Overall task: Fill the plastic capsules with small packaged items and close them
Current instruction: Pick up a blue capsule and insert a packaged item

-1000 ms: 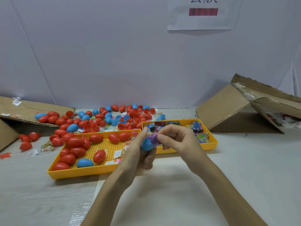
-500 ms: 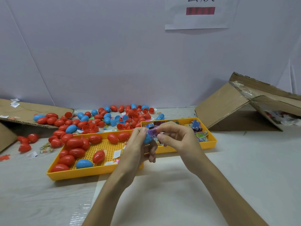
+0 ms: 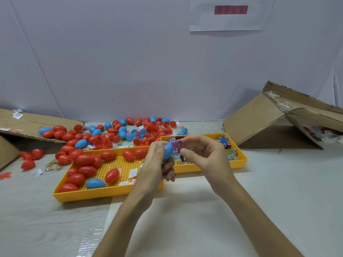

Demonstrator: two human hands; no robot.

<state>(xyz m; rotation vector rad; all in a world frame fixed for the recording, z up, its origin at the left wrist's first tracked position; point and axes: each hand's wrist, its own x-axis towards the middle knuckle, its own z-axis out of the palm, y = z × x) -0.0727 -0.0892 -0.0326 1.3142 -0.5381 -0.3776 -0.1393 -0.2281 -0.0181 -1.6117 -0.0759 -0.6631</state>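
**A:** Why is the blue capsule (image 3: 168,151) held sideways?

**B:** The left hand (image 3: 157,165) has its fingers (image 3: 156,148) curled round it, open end facing the right hand (image 3: 203,153). That lets the purple packet (image 3: 177,145) go straight in.

**A:** And the right fingers (image 3: 187,152)?

**B:** Closed in a pinch on the packet, whose end is at the capsule's mouth. How far in it is, I can't tell.

**A:** Supplies?

**B:** The packet tray (image 3: 240,162) is just beyond the right fingers, and the capsule tray (image 3: 104,194) is beside the left fingers. Both sit on the bench (image 3: 185,219), probably to keep reaches short.
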